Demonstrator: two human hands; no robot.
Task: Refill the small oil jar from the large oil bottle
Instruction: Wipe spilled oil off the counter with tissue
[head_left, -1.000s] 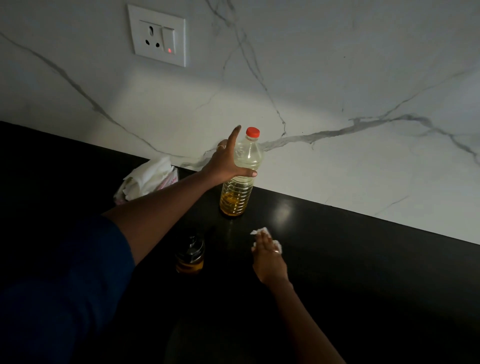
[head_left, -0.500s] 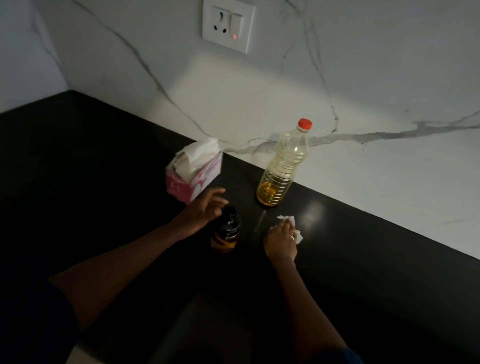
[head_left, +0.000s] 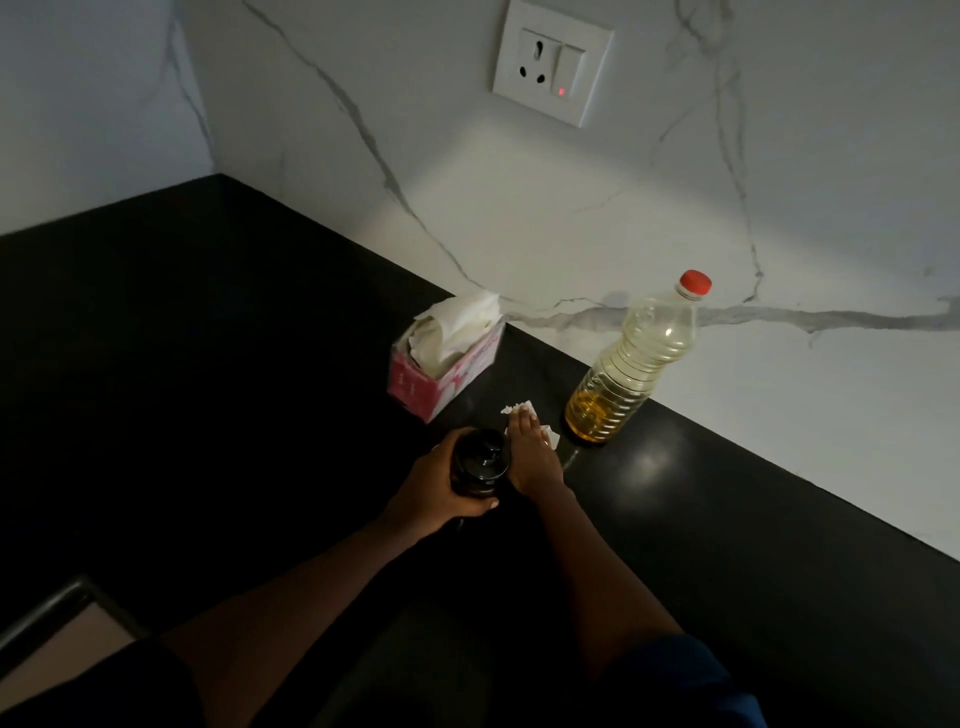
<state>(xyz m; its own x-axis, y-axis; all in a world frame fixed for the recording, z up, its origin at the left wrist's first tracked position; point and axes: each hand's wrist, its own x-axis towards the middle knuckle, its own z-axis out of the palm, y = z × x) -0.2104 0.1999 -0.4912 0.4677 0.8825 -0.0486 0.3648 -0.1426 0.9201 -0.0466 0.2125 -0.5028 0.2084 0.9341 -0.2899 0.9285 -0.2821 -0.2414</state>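
1. The small jar (head_left: 480, 462) is gripped by the left hand (head_left: 434, 493).
2. A tissue (head_left: 519, 408) is pressed on the desk (head_left: 727, 519) by the flat right hand (head_left: 535, 462).
3. The large bottle (head_left: 631, 364) is seen upright and capped, beyond-right; the right hand is judged nearer.

The large oil bottle (head_left: 631, 364) stands upright on the black table (head_left: 727, 519), close against the marble wall (head_left: 571, 234). It is clear ribbed plastic with a red cap screwed on. The oil inside looks deep amber near the base and pale yellow higher up. The small oil jar (head_left: 480, 462) is well to the left of the bottle and nearer the person. It is dark, with a black lid on top, and is seen from above. The left hand (head_left: 436, 491) grips it around the side. Whether its base rests on the table cannot be told.
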